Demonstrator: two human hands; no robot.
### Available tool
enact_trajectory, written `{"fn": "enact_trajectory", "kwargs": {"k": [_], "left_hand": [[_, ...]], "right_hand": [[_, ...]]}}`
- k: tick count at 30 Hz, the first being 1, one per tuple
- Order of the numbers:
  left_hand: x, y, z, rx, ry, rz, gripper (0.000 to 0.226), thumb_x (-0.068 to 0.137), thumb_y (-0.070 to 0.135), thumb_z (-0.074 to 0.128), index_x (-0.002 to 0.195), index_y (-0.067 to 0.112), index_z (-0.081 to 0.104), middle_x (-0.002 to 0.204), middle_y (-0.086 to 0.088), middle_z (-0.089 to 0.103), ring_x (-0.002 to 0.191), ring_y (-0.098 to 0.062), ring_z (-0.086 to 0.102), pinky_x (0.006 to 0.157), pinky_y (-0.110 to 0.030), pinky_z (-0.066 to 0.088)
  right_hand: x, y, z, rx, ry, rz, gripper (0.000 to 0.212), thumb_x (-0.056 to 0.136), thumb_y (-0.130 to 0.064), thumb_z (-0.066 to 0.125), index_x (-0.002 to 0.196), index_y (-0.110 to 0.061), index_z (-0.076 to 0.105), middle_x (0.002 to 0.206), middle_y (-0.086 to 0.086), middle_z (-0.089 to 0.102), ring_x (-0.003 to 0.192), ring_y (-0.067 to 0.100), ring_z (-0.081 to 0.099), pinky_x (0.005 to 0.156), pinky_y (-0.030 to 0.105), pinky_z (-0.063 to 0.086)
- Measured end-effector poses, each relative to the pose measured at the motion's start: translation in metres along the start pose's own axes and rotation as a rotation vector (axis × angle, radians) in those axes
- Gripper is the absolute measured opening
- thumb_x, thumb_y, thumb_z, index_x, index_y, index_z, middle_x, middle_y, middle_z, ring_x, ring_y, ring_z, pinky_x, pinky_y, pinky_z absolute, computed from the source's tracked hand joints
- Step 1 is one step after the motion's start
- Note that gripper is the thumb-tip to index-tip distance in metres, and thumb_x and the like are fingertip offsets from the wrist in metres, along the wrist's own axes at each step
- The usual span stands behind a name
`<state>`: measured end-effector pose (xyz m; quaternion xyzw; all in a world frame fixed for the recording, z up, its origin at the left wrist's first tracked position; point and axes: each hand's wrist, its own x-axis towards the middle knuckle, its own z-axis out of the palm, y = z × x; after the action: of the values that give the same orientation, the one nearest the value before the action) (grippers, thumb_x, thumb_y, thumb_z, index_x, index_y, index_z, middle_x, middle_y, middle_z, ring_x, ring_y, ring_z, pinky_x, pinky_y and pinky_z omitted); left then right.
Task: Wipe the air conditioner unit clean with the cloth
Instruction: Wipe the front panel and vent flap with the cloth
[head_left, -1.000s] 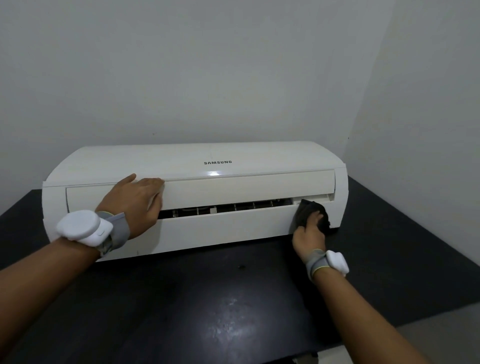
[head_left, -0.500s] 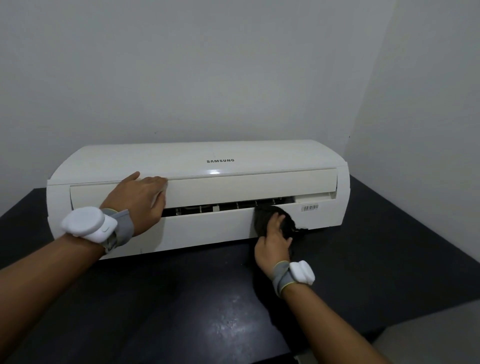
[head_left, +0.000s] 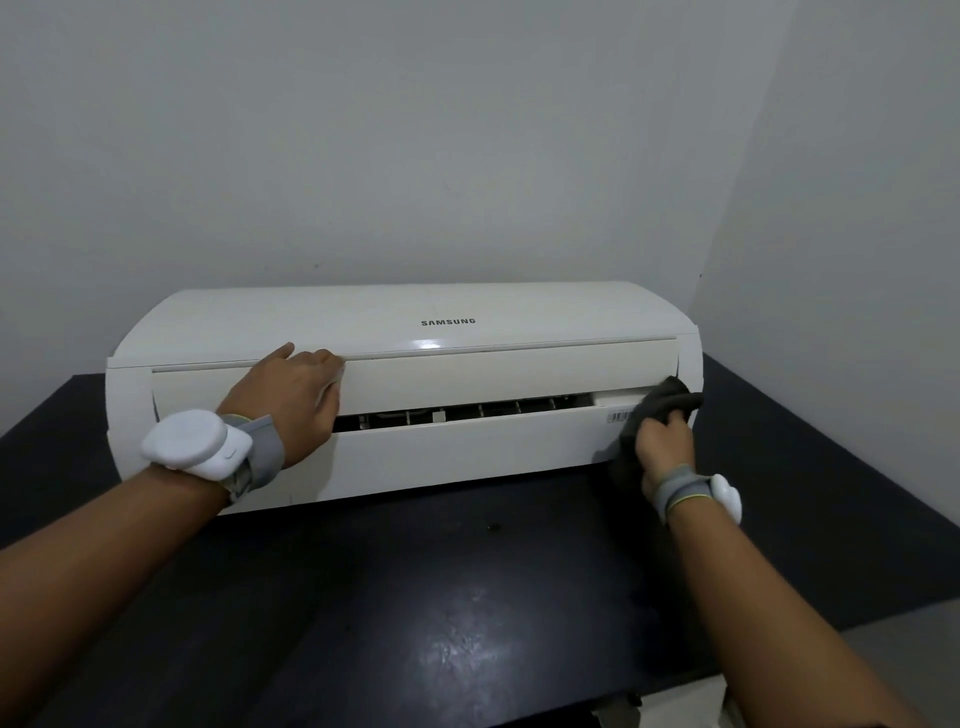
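The white Samsung air conditioner unit (head_left: 467, 452) lies loose on a glossy black table (head_left: 467, 613), not fixed to a wall, so the chief risk, as I judge it, is that a hard sideways rub shoves the whole body along the table or tips it back. The left hand (head_left: 291, 395) guards against that. It rests on the long flap (head_left: 493, 374) near the unit's left end, fingers laid flat and close together over the flap's face, thumb up at its top edge. That brace carries its own hazard, since leaning on a thin hinged flap could strain or snap its pivots. The open vent slot (head_left: 467, 413) below shows its vanes, and a trailing corner of cloth could snag there. Scrubbing over the barcode sticker (head_left: 621, 415) could lift or tear it. The dark grey cloth (head_left: 670, 402) sits at the unit's far right end, bunched against the corner where the flap meets the end cap. The right hand (head_left: 665, 444) grips it from below. Its fingers are curled into the fabric, with most of the cloth rising above and beyond the fingertips and a fold hanging down past the palm. So bunched, little of it likely touches the casing.
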<state>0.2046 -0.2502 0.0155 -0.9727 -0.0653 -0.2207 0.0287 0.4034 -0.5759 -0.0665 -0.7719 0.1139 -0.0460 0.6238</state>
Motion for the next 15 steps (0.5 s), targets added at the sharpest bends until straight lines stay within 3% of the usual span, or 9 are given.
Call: {"fn": "enact_trajectory", "kwargs": {"k": [2,5,10,15], "left_hand": [[0.0,0.002,0.002,0.001,-0.026,-0.018,0.034,0.089,0.007,0.047,0.121,-0.003,0.055,0.116,-0.019,0.061,0.103,-0.036,0.058,0.111,-0.042,0.024],[-0.005,0.006,0.006,-0.004,-0.014,-0.029,0.036,0.088,0.009,0.046,0.121,-0.004,0.053,0.117,-0.019,0.058,0.106,-0.036,0.055,0.113,-0.044,0.022],[-0.025,0.019,0.01,0.04,0.06,-0.016,0.051,0.08,0.023,0.039,0.116,-0.007,0.058,0.114,-0.022,0.062,0.103,-0.038,0.059,0.105,-0.051,0.034],[-0.048,0.03,0.016,0.088,0.044,-0.018,0.062,0.082,0.033,0.03,0.121,-0.009,0.055,0.12,-0.025,0.06,0.11,-0.038,0.059,0.103,-0.054,0.035]], "right_hand": [[0.001,-0.002,-0.006,0.082,0.028,0.004,0.065,0.086,-0.006,0.034,0.148,-0.024,0.029,0.122,0.006,0.052,0.102,0.026,0.053,0.086,0.033,0.044],[0.003,-0.003,-0.013,0.111,0.045,-0.005,0.068,0.084,-0.003,0.035,0.148,-0.025,0.03,0.129,0.015,0.052,0.114,0.035,0.053,0.099,0.043,0.044],[0.003,-0.005,-0.018,0.215,0.055,-0.032,0.063,0.084,0.0,0.037,0.144,-0.019,0.04,0.119,0.014,0.057,0.096,0.029,0.055,0.081,0.033,0.043],[0.003,-0.012,-0.024,0.197,0.05,-0.141,0.058,0.084,-0.002,0.038,0.139,-0.02,0.047,0.118,0.013,0.059,0.095,0.025,0.055,0.079,0.033,0.042]]}}
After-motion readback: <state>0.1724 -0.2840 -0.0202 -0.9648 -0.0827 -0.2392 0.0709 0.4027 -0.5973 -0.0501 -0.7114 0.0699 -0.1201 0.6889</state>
